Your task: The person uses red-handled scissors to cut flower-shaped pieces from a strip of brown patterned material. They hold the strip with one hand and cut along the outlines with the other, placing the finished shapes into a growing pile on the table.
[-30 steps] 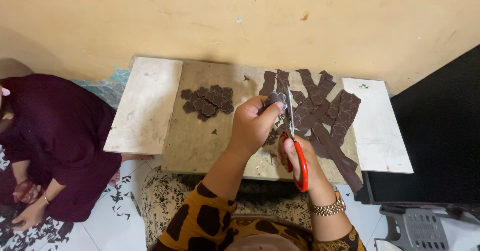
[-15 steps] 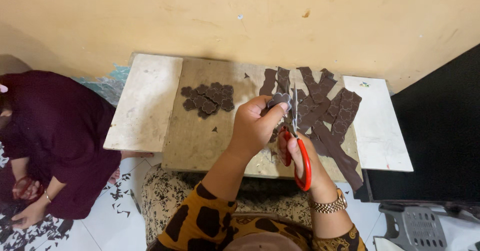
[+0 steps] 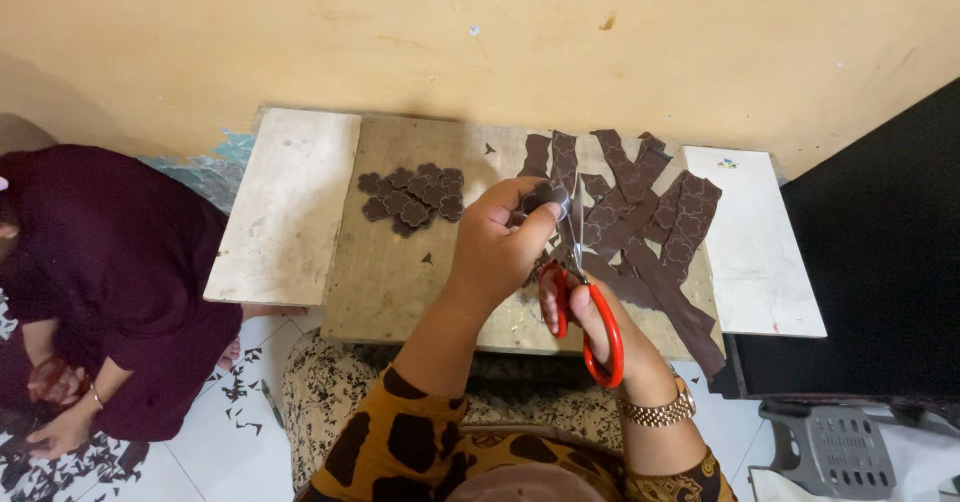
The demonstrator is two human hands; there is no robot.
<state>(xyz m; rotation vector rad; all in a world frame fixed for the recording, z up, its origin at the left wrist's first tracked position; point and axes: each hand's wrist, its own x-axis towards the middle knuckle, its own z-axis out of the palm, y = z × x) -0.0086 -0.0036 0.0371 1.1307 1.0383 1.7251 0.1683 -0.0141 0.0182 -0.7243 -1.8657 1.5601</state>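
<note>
My left hand point(image 3: 503, 247) pinches a small dark brown cut-out piece point(image 3: 548, 198) over the low wooden table point(image 3: 400, 272). My right hand point(image 3: 598, 314) grips red-handled scissors point(image 3: 588, 312), whose blades point up at the piece between my left fingers. A heap of finished brown scalloped cut-outs point(image 3: 412, 200) lies left of my hands. Long dark brown strips stamped with the same shapes point(image 3: 640, 217) are spread to the right, partly behind my hands.
A pale board point(image 3: 285, 207) sits at the table's left and a white board point(image 3: 755, 247) at its right. A person in dark maroon point(image 3: 95, 282) sits on the floor at left among dark scraps point(image 3: 60, 462). A grey plastic stool point(image 3: 835, 447) is at lower right.
My hands and the scissors have shifted slightly downward and the piece has turned a little in my left fingers. The person at left has barely moved.
</note>
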